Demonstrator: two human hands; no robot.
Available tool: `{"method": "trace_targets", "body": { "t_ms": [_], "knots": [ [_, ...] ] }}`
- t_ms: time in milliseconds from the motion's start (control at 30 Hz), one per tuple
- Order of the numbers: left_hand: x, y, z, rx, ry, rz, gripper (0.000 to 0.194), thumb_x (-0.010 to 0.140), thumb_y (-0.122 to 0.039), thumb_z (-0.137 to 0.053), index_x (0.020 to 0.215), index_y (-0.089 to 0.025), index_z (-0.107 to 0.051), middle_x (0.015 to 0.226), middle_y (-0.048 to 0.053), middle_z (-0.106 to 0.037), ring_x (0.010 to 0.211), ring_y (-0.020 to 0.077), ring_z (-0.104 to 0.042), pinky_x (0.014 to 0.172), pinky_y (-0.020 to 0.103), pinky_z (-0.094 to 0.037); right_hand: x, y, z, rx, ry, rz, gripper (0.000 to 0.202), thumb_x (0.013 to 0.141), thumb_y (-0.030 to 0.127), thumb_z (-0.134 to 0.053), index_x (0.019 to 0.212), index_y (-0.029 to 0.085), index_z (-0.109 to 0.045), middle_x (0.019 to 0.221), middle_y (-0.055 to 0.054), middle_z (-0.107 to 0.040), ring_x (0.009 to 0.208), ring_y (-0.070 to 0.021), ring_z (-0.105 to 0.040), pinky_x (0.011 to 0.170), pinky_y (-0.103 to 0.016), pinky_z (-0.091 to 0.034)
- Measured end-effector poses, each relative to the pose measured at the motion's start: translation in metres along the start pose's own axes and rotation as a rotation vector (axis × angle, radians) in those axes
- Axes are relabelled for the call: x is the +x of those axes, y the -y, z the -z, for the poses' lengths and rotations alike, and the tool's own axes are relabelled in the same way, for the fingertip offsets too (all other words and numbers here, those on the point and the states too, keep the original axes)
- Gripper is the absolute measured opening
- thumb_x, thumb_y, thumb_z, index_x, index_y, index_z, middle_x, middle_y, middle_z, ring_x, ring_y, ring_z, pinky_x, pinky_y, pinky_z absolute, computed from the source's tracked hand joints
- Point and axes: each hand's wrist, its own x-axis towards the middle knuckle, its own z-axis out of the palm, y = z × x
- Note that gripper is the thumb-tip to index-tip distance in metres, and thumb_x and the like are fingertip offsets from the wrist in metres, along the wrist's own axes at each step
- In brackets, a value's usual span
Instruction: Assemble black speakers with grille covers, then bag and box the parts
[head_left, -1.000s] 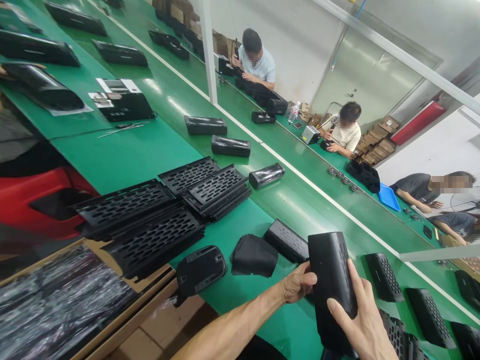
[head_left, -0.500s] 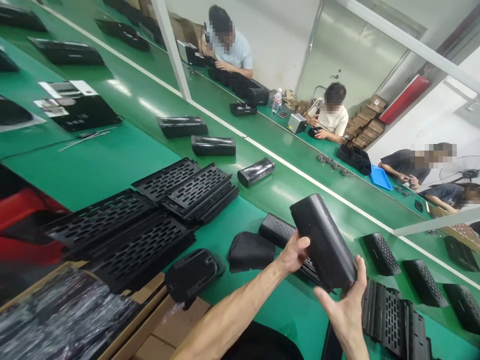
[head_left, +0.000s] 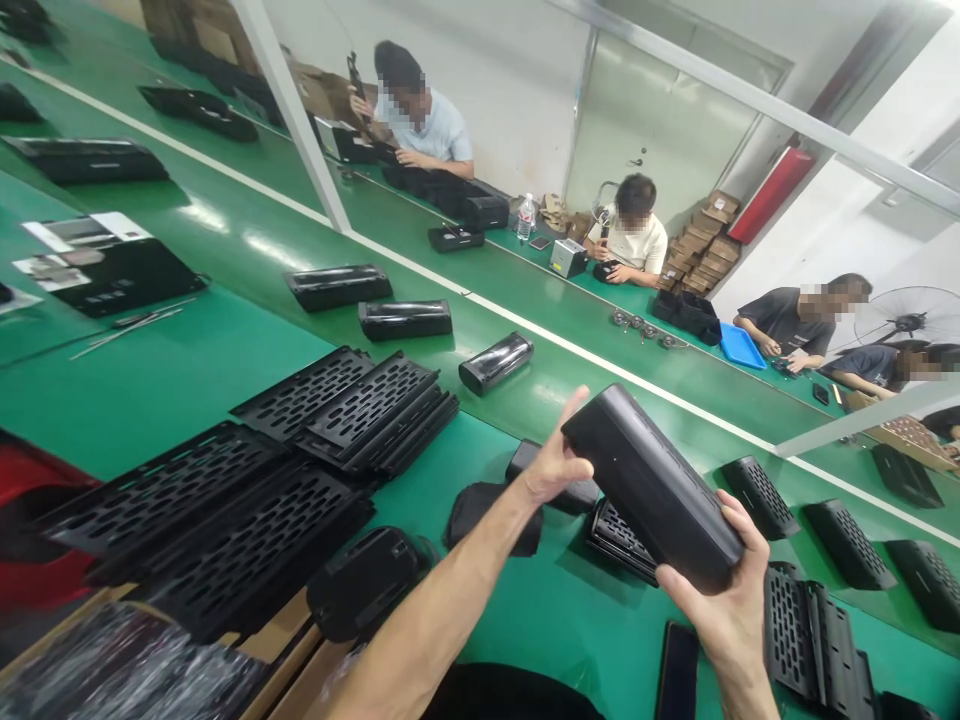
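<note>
A long black plastic housing (head_left: 652, 485) with a smooth, rounded shell is held tilted above the green table. My left hand (head_left: 559, 462) is at its upper left end, thumb on the near side and some fingers hidden behind it. My right hand (head_left: 726, 590) grips the lower right end between thumb and fingers. Underneath lies a small stack of black perforated grilles (head_left: 622, 535), partly covered by the housing. Black rounded parts (head_left: 491, 515) rest beside my left forearm. A dark phone-like slab (head_left: 677, 670) lies near my right wrist.
Perforated black panels (head_left: 262, 500) are piled at the left, behind a carton of plastic-wrapped parts (head_left: 135, 660). More grilles (head_left: 817, 640) lie at right. Several housings (head_left: 495, 362) stand along the green belt (head_left: 570, 355). Across it, co-workers (head_left: 427, 125) sit handling parts.
The housing has moved slightly right and tilted flatter, with both hands on it. My right hand's fingers have closed further around its end. The camera view has shifted.
</note>
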Motion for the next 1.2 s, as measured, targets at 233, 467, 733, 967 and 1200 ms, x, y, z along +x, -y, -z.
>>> {"method": "trace_targets", "body": {
  "t_ms": [233,467,733,967,1200],
  "knots": [
    [0.01,-0.055,0.011,0.406,0.274,-0.012,0.117,0.061,-0.03,-0.095,0.162,-0.028,-0.035,0.169,0.01,-0.031,0.147,0.0435,-0.039,0.123,0.054,-0.03,0.01,0.012,0.034,0.038,0.149,-0.132,0.084,0.073,0.057,-0.084,0.142,0.031,-0.043,0.161,-0.012,-0.037,0.143,-0.0393,-0.042,0.109,-0.055,-0.045],
    [0.011,-0.046,0.001,0.432,0.252,-0.066,0.105,0.07,-0.044,-0.088,0.16,-0.032,-0.036,0.165,0.009,-0.038,0.138,0.0408,-0.049,0.118,0.054,-0.035,0.014,-0.003,0.034,0.074,0.127,-0.079,0.087,0.072,0.058,-0.085,0.145,0.033,-0.044,0.162,-0.012,-0.038,0.139,-0.0406,-0.047,0.102,-0.054,-0.05],
    [0.009,-0.044,-0.006,0.472,0.187,-0.065,0.103,0.068,-0.045,-0.088,0.158,-0.031,-0.039,0.142,0.008,-0.059,0.12,0.0326,-0.06,0.106,0.043,-0.046,0.018,-0.011,0.03,-0.011,0.09,0.035,0.078,0.079,0.054,-0.08,0.144,0.03,-0.045,0.152,-0.012,-0.048,0.135,-0.039,-0.052,0.107,-0.055,-0.046],
    [0.004,-0.023,-0.009,0.402,0.072,-0.16,0.098,0.064,-0.046,-0.088,0.152,-0.026,-0.05,0.135,0.007,-0.064,0.118,0.0315,-0.061,0.103,0.04,-0.048,0.021,-0.017,0.04,-0.064,0.122,0.129,0.072,0.082,0.052,-0.077,0.143,0.029,-0.046,0.148,-0.013,-0.053,0.134,-0.0378,-0.053,0.108,-0.053,-0.046],
    [-0.007,0.001,-0.008,0.389,-0.006,-0.115,0.093,0.068,-0.046,-0.083,0.152,-0.023,-0.051,0.141,0.008,-0.063,0.129,0.0357,-0.057,0.112,0.046,-0.044,0.014,-0.024,0.048,-0.104,0.182,0.025,0.07,0.084,0.056,-0.073,0.143,0.03,-0.047,0.147,-0.011,-0.054,0.13,-0.0359,-0.056,0.106,-0.048,-0.047]
  ]
}}
